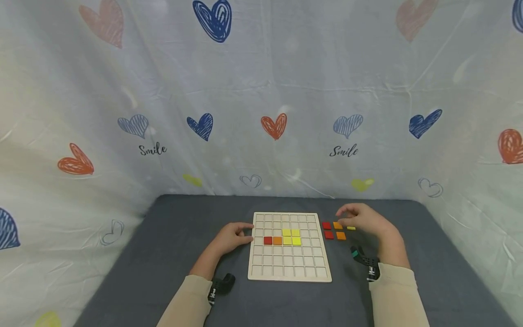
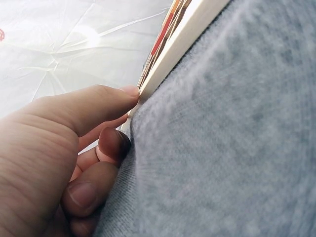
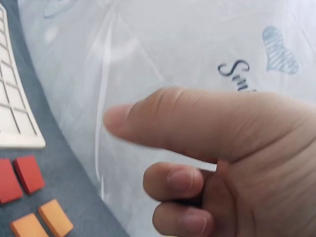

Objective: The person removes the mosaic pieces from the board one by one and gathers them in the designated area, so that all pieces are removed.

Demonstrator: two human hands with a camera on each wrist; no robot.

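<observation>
A pale wooden grid board lies on the grey cloth. Set in its cells are a red tile, an orange tile and a block of several yellow tiles. My left hand touches the board's left edge with thumb and index fingertips; its other fingers curl loosely beside the edge. Above the loose tiles right of the board hovers my right hand, thumb and index apart, no tile showing between them. Under it lie two red tiles, two orange tiles and a yellow tile.
Dark wrist straps with cameras sit on both wrists, the left camera close to the board's lower left corner. A pale curtain printed with hearts rises behind the table's far edge and at both sides.
</observation>
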